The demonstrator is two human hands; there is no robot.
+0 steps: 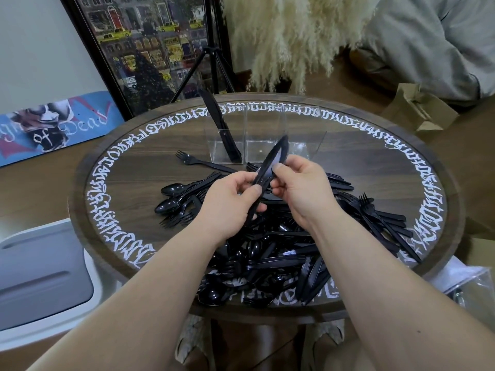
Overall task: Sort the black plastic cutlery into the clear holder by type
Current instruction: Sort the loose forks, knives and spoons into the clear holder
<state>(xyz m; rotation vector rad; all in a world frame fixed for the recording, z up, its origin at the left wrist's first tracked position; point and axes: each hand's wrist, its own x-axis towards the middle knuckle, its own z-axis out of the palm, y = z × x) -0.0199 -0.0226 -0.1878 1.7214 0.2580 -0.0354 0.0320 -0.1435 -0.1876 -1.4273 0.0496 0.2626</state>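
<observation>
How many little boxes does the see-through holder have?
3, side by side in the clear holder at the table's far side: the left one holds black knives, the middle one and the right one look empty.

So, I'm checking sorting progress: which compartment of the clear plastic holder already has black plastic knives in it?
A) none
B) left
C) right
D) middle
B: black plastic knives stand tilted in the left compartment of the clear plastic holder; the other two look empty.
</observation>
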